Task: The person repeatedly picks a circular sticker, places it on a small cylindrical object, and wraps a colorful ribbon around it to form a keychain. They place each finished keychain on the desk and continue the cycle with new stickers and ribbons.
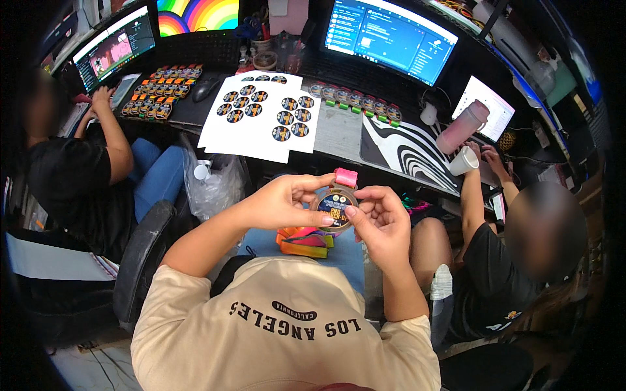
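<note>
A round medal with a dark printed face is held up in front of my chest between both hands. Its pink ribbon is bunched at the top edge. My left hand grips the medal's left side, thumb across the lower face and fingers by the ribbon. On the other side, my right hand pinches the rim, with the thumb tip pressed on the face. Below the medal, orange, yellow and pink ribbons lie on my lap, partly hidden by my hands.
White sheets with round dark stickers lie on the desk. Medals stand in a row behind them and in several rows at left. A pink tumbler and white cup stand right. People sit on both sides; a plastic bag hangs left.
</note>
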